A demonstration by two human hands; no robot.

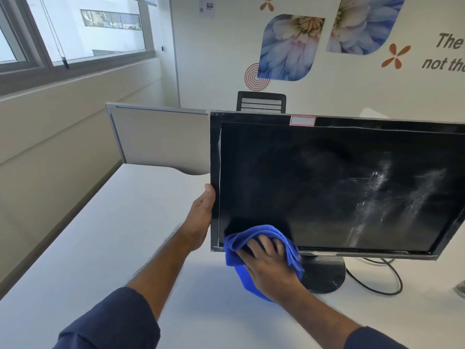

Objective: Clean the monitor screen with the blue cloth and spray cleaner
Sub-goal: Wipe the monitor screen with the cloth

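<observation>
A black monitor [327,172] stands on a white desk, its dark screen off, with whitish smears and streaks on its right half. My left hand [201,217] grips the monitor's left edge, thumb on the front bezel. My right hand [269,263] presses a bunched blue cloth [261,235] against the screen's lower left corner; part of the cloth hangs below the bezel. No spray cleaner can be made out with certainty.
The monitor's round black base [327,275] sits on the white desk [113,235], with a black cable [387,283] looping to its right. A grey partition [161,137] and a black chair back [261,102] stand behind. A clear object [460,289] shows at the right edge.
</observation>
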